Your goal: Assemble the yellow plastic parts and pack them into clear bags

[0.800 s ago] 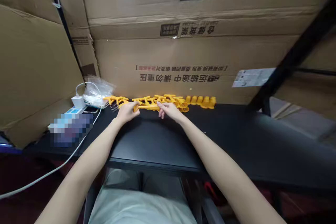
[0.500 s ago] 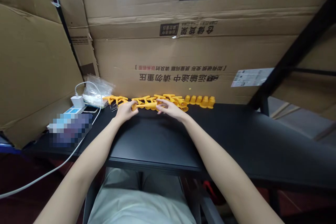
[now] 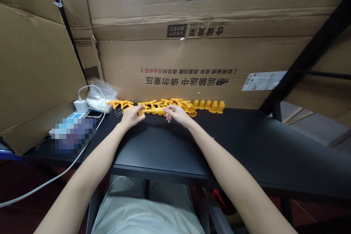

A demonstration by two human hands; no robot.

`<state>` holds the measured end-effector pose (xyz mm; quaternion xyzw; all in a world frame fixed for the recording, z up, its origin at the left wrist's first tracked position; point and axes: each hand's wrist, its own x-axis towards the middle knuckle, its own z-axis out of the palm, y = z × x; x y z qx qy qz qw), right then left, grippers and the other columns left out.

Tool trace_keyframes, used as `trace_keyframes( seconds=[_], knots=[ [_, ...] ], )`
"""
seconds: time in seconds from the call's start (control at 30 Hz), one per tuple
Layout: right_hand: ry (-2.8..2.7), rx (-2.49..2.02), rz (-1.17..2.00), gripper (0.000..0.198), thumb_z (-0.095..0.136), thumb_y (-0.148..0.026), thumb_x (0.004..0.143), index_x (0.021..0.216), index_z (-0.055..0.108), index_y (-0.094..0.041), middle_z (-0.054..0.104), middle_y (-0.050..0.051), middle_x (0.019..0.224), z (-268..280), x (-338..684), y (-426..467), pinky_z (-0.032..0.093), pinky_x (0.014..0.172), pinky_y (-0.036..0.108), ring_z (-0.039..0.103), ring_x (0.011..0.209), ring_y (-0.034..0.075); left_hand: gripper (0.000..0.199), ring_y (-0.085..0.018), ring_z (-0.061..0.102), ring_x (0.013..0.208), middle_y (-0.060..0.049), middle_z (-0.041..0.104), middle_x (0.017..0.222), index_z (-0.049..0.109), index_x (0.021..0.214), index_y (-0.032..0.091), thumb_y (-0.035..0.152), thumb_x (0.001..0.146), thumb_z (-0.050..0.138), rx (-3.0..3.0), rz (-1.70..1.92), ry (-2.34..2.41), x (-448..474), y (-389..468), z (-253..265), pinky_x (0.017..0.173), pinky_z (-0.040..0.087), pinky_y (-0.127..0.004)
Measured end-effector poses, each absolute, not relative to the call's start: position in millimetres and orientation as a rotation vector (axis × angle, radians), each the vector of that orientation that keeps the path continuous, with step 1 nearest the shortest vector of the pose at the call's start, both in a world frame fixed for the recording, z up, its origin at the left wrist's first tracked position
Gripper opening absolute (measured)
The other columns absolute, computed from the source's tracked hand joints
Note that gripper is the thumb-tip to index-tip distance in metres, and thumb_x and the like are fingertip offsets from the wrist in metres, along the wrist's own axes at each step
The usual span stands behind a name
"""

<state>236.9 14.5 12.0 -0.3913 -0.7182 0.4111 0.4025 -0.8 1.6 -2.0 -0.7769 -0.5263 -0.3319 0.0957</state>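
Note:
My left hand (image 3: pixel 133 116) is closed around the left end of a long yellow plastic piece (image 3: pixel 156 110), held level above the black table. A thin stem runs from my fingers to a thicker, ribbed body. At the right end of that body, the thumb and fingertips of my right hand (image 3: pixel 177 114) are pinched together; a small part between them would be hidden. Just behind both hands lies a row of yellow branched handles (image 3: pixel 149 104). Yellow cup-shaped pieces (image 3: pixel 191 108) sit partly behind my right hand.
Several yellow caps (image 3: pixel 213 106) stand in a row on the right. Small metal chains (image 3: pixel 118 111) lie left of my left hand. Farther left are a clear plastic bag (image 3: pixel 100 93), a white charger (image 3: pixel 81 106) and its cable (image 3: pixel 90 140). Cardboard (image 3: pixel 164 55) walls the table's back.
My right hand has shifted slightly, and its fingers have curled in more at the right end of the yellow piece. My left hand has stayed nearly still.

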Motion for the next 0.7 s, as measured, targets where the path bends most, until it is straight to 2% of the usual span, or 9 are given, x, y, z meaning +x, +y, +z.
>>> trace_keyframes(
  seconds=[0.1, 0.17, 0.27, 0.33, 0.43, 0.5, 0.7],
  knots=[
    [-1.817, -1.021, 1.033, 0.043, 0.058, -0.059, 0.077, 0.074, 0.052, -0.017, 0.062, 0.002, 0.059, 8.9, 235.4, 17.4, 0.043, 0.048, 0.024, 0.058, 0.046, 0.011, 0.029, -0.017, 0.065, 0.077, -0.003, 0.071, 0.088, 0.064, 0.103, 0.021, 0.022, 0.074, 0.059, -2.306, -0.986, -1.570, -2.1, 3.0, -1.8, 0.070, 0.045, -0.025],
    [-1.815, -1.008, 1.013, 0.040, 0.059, -0.055, 0.078, 0.087, 0.055, -0.016, 0.066, 0.005, 0.074, 6.1, 235.2, 20.0, 0.046, 0.052, 0.025, 0.061, 0.053, 0.012, 0.029, -0.017, 0.065, 0.075, -0.003, 0.070, 0.085, 0.064, 0.102, 0.021, 0.024, 0.074, 0.058, -2.301, -0.993, -1.584, -2.9, 3.7, -1.1, 0.068, 0.045, -0.025],
    [-1.841, -0.902, 0.966, 0.049, 0.068, -0.046, 0.072, 0.108, 0.053, -0.017, 0.064, 0.007, 0.094, 2.5, 236.5, 23.4, 0.051, 0.062, 0.029, 0.063, 0.062, 0.013, 0.029, -0.017, 0.064, 0.072, -0.002, 0.070, 0.082, 0.064, 0.102, 0.020, 0.024, 0.074, 0.058, -2.289, -1.004, -1.594, -3.2, 3.6, 0.3, 0.066, 0.045, -0.025],
    [-1.862, -0.850, 0.933, 0.051, 0.070, -0.045, 0.069, 0.108, 0.054, -0.017, 0.063, 0.007, 0.096, 2.0, 237.9, 23.9, 0.052, 0.067, 0.032, 0.063, 0.063, 0.014, 0.029, -0.017, 0.065, 0.073, -0.002, 0.070, 0.082, 0.064, 0.101, 0.020, 0.023, 0.074, 0.059, -2.289, -1.005, -1.583, -2.5, 2.7, 1.0, 0.066, 0.045, -0.025],
    [-1.860, -0.877, 0.893, 0.042, 0.068, -0.052, 0.070, 0.090, 0.058, -0.017, 0.065, 0.006, 0.081, 5.5, 238.5, 20.5, 0.052, 0.068, 0.035, 0.061, 0.057, 0.014, 0.028, -0.017, 0.065, 0.075, -0.003, 0.070, 0.084, 0.064, 0.100, 0.020, 0.022, 0.073, 0.059, -2.292, -1.015, -1.545, -0.4, 1.2, 1.2, 0.068, 0.046, -0.025],
    [-1.848, -0.912, 0.890, 0.043, 0.064, -0.059, 0.071, 0.077, 0.057, -0.017, 0.065, 0.004, 0.068, 9.4, 236.8, 16.1, 0.050, 0.064, 0.034, 0.058, 0.051, 0.014, 0.027, -0.017, 0.066, 0.075, -0.003, 0.071, 0.085, 0.064, 0.100, 0.019, 0.022, 0.074, 0.059, -2.284, -1.032, -1.508, 1.1, 0.6, 0.8, 0.069, 0.047, -0.024],
    [-1.615, -1.165, 1.076, 0.056, 0.048, -0.067, 0.078, 0.052, 0.051, -0.018, 0.047, 0.000, 0.038, 13.8, 223.8, 6.4, 0.034, 0.037, 0.024, 0.040, 0.030, 0.008, 0.029, -0.016, 0.066, 0.078, -0.005, 0.071, 0.095, 0.063, 0.102, 0.020, 0.021, 0.073, 0.060, -2.245, -1.053, -1.420, 3.7, 0.7, 0.0, 0.070, 0.048, -0.023]
  ],
)
